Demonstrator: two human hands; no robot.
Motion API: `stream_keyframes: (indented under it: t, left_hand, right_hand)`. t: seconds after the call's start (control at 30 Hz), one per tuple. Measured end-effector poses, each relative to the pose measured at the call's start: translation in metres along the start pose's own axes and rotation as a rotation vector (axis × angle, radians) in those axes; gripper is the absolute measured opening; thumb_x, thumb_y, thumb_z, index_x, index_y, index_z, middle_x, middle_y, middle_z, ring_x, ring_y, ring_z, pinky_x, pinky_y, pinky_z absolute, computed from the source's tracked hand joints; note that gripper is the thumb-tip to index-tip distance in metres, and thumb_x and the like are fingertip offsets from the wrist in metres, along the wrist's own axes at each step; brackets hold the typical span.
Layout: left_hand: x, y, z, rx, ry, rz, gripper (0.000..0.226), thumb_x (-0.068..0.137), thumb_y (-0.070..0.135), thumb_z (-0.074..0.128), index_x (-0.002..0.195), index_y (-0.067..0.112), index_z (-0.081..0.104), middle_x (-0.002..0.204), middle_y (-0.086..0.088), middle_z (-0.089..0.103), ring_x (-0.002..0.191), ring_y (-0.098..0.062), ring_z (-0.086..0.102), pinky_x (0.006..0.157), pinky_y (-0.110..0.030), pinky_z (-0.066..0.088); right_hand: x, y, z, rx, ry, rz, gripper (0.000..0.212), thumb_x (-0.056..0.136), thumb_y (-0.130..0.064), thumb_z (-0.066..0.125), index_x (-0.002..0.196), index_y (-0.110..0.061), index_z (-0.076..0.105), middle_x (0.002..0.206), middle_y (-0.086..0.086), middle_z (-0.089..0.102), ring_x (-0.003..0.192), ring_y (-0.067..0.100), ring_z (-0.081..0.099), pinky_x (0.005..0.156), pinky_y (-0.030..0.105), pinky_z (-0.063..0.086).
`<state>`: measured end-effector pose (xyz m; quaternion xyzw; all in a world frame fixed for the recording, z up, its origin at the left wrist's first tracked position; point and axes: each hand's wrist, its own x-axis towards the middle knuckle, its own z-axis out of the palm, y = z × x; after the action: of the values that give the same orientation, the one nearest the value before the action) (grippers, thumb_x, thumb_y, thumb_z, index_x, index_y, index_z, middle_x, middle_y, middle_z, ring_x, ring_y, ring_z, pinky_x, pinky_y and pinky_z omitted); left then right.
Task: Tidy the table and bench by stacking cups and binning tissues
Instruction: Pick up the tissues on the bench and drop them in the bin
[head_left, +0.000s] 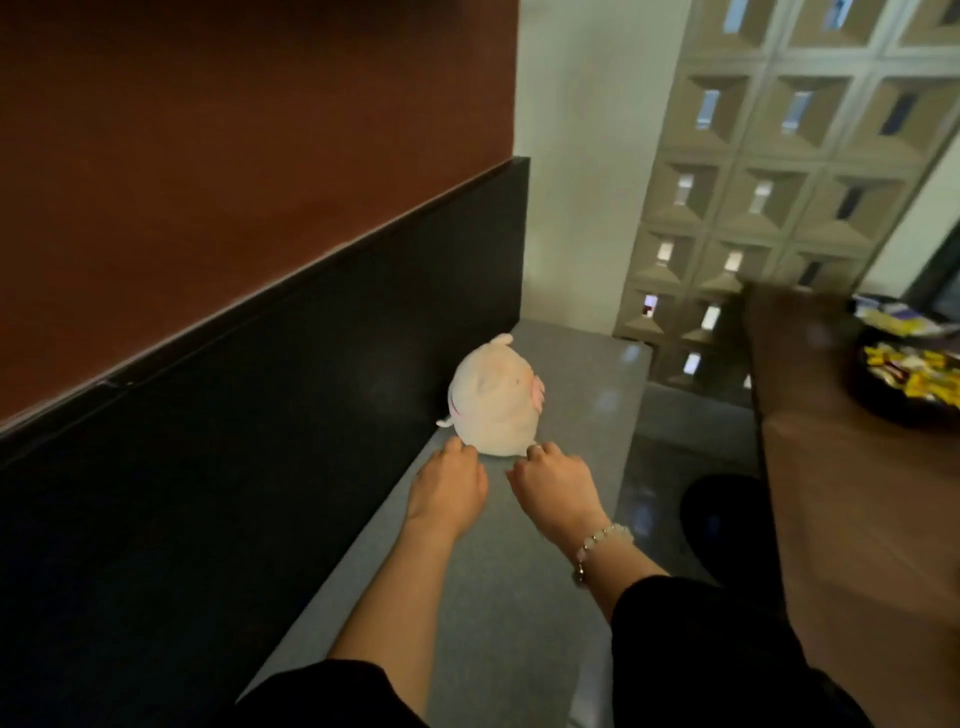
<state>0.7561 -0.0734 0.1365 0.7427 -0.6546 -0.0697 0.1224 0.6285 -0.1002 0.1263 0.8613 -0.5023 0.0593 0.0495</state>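
A round pale pink plush toy (493, 402) sits on the grey bench seat (483, 597), against the black backrest (260, 415). My left hand (448, 486) and my right hand (553, 486) reach side by side to the toy's near edge. Their fingertips touch its lower rim, fingers curled downward, and neither hand has the toy in a grip. A bead bracelet is on my right wrist. No cups or tissues are in view.
A brown wooden table (852, 493) runs along the right, with a dark bowl of yellow wrapped sweets (909, 382) at its far end. Beyond the bench stand a white pillar (582, 156) and a lattice block wall (779, 182). A dark shoe (722, 519) shows on the glossy floor.
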Motion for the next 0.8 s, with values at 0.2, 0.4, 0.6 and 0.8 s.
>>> stream_keyframes:
  t: [0.2, 0.4, 0.6, 0.8]
  left_hand:
    - [-0.004, 0.023, 0.011, -0.032, -0.019, 0.068, 0.027, 0.097, 0.021, 0.037, 0.104, 0.004, 0.056, 0.116, -0.014, 0.05, 0.098, -0.03, 0.056, 0.079, -0.04, 0.045]
    - [-0.012, 0.042, 0.042, 0.002, -0.089, 0.119, 0.027, 0.097, 0.021, 0.039, 0.103, 0.004, 0.058, 0.113, -0.015, 0.052, 0.099, -0.03, 0.056, 0.077, -0.038, 0.043]
    - [-0.027, 0.053, 0.072, 0.034, -0.166, 0.179, 0.028, 0.096, 0.02, 0.04, 0.103, 0.001, 0.059, 0.114, -0.017, 0.052, 0.1, -0.033, 0.056, 0.08, -0.04, 0.044]
    - [-0.032, 0.066, 0.094, 0.07, -0.225, 0.236, 0.028, 0.097, 0.021, 0.04, 0.103, 0.001, 0.059, 0.113, -0.018, 0.053, 0.098, -0.033, 0.057, 0.075, -0.038, 0.042]
  right_hand:
    - [-0.021, 0.014, 0.004, 0.011, 0.018, 0.066, 0.034, 0.1, -0.024, 0.036, 0.11, -0.006, 0.064, 0.111, 0.013, 0.062, 0.107, 0.03, 0.054, 0.077, 0.037, 0.048]
    - [-0.051, 0.031, 0.02, 0.047, -0.027, 0.14, 0.032, 0.1, -0.022, 0.038, 0.107, -0.007, 0.065, 0.109, 0.012, 0.063, 0.104, 0.029, 0.055, 0.076, 0.037, 0.047]
    - [-0.08, 0.034, 0.05, 0.067, -0.11, 0.204, 0.033, 0.1, -0.023, 0.037, 0.109, -0.009, 0.065, 0.11, 0.011, 0.062, 0.105, 0.029, 0.055, 0.079, 0.038, 0.044]
    - [-0.097, 0.038, 0.071, 0.088, -0.157, 0.281, 0.026, 0.097, -0.015, 0.041, 0.108, -0.01, 0.065, 0.112, 0.011, 0.062, 0.107, 0.028, 0.055, 0.08, 0.036, 0.046]
